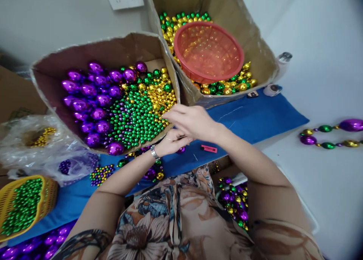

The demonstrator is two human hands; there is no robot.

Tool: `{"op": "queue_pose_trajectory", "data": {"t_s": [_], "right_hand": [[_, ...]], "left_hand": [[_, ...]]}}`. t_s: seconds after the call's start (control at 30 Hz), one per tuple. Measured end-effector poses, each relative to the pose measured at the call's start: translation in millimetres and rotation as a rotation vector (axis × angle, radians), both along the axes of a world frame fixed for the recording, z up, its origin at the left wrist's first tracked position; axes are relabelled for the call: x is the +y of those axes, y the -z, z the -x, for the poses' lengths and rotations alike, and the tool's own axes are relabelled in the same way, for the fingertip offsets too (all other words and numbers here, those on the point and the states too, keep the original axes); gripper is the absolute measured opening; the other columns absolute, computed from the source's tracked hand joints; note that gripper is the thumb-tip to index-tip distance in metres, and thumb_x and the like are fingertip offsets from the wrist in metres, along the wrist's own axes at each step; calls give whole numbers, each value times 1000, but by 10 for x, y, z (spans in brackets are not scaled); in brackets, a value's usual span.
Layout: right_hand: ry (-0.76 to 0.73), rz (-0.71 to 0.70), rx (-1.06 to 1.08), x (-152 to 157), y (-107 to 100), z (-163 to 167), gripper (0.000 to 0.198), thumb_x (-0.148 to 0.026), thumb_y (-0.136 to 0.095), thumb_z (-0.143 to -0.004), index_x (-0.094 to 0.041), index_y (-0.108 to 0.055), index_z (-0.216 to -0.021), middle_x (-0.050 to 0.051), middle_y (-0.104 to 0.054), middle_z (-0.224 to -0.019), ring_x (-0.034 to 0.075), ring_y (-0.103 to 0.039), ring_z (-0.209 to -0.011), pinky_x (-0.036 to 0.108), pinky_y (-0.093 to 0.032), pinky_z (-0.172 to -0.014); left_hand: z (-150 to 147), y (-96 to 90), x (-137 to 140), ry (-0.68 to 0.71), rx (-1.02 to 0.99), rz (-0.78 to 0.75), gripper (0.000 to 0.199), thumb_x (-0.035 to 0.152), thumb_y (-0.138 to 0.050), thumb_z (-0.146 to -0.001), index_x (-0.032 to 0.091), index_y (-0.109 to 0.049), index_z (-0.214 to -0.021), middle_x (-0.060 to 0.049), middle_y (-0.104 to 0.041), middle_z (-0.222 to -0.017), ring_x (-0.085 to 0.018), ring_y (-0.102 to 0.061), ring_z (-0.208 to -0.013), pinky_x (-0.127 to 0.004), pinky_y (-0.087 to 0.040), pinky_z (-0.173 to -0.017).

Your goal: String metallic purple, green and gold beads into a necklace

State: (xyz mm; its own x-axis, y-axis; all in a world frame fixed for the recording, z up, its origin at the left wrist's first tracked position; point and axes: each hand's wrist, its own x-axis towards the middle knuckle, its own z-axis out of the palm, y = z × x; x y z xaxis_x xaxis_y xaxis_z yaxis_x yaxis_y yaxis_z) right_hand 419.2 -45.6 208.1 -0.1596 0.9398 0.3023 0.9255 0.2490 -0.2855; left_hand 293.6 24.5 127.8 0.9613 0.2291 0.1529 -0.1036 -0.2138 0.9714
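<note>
My left hand (pixel 172 143), with a metal watch at its wrist, is closed in a pinch near the front corner of a bead box. A thin pale line like a thread shows at its fingers. Just above it my right hand (pixel 193 120) has its fingers bent together over the box's right edge; what they hold is hidden. The cardboard box (pixel 119 44) holds large purple beads (pixel 89 89), small green beads (pixel 138 116) and gold beads (pixel 159 97). Partly behind my left forearm, a string of purple, green and gold beads (pixel 150 173) lies on the blue cloth (pixel 244 120).
A second box (pixel 255 40) holds gold and green beads and a red plastic basket (pixel 210 76). A pink lighter-like item (pixel 209 149) lies on the cloth. At left are a yellow basket (pixel 49 195) and plastic bags (pixel 17 139). A bead necklace (pixel 329 144) lies at right.
</note>
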Motion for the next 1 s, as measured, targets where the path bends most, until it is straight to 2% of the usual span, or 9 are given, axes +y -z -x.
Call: {"op": "queue_pose_trajectory", "data": {"t_s": [0.1, 0.23, 0.37, 0.47, 0.57, 0.63, 0.77, 0.87, 1.0], "right_hand": [[111, -51, 122, -374, 138, -250, 31, -33, -40, -101, -18, -62, -117, 6, -67, -107, 13, -63, -93, 25, -50, -79], [195, -43, 173, -652, 433, -219, 28, -37, -49, -98, -18, -65, -109, 5, -70, -95, 13, -65, -82, 24, -50, -74], [295, -99, 49, -722, 481, -94, 26, -31, -46, -99, -18, -68, -93, 4, -70, -83, 12, -63, -71, 22, -47, -66], [275, -113, 62, -772, 427, -16, 26, -30, -46, -99, -18, -68, -93, 3, -69, -82, 11, -61, -68, 22, -45, -64], [122, -11, 181, -805, 456, 10, 25, -30, -45, -99, -18, -67, -92, 3, -68, -82, 11, -62, -72, 22, -46, -67], [46, 47, 290, -790, 517, -18, 25, -31, -47, -99, -19, -66, -90, 2, -68, -82, 11, -62, -76, 23, -46, -70], [208, 38, 627, -668, 617, -112, 30, -38, -40, -101, -19, -62, -109, 1, -66, -80, 10, -61, -69, 24, -46, -69], [181, 209, 889, -566, 651, -126, 37, -45, -36, -101, -18, -60, -110, -4, -61, -66, 7, -55, -55, 20, -43, -58], [139, 400, 1210, -492, 746, -53, 38, -51, -48, -94, -16, -58, -103, -2, -65, -67, 4, -41, -39, 17, -29, -39]], "left_hand": [[67, -95, 45, -52, 23, 71, 33, 43, -59, -90, 12, -63, -77, 1, -59, -65, -7, -50, -56, -19, -42, -55], [80, -166, 73, -121, 30, 146, 33, 44, -63, -87, 12, -65, -78, 1, -61, -64, -6, -51, -55, -17, -41, -53], [80, -144, 103, -164, 86, 237, 30, 42, -68, -83, 13, -71, -87, -3, -70, -71, -8, -59, -59, -18, -48, -55], [99, -123, 138, -176, 90, 307, 29, 40, -73, -79, 14, -73, -91, -6, -74, -78, -10, -65, -65, -21, -54, -60], [136, -143, 156, -194, 63, 324, 28, 38, -76, -77, 14, -74, -91, -7, -75, -81, -13, -69, -69, -23, -56, -64], [167, -184, 148, -187, 37, 241, 25, 35, -75, -78, 14, -74, -92, -7, -75, -83, -13, -69, -73, -23, -56, -66], [213, -303, 121, -148, -63, -64, 17, 28, -67, -85, 15, -73, -94, -7, -74, -84, -11, -67, -72, -22, -53, -66], [222, -366, 134, -91, -181, -315, 14, 22, -60, -90, 16, -71, -98, -6, -72, -84, -11, -66, -74, -22, -52, -66], [218, -331, 194, -72, -341, -663, 19, 15, -56, -91, 18, -67, -105, -7, -71, -89, -15, -66, -83, -28, -52, -74]]}}
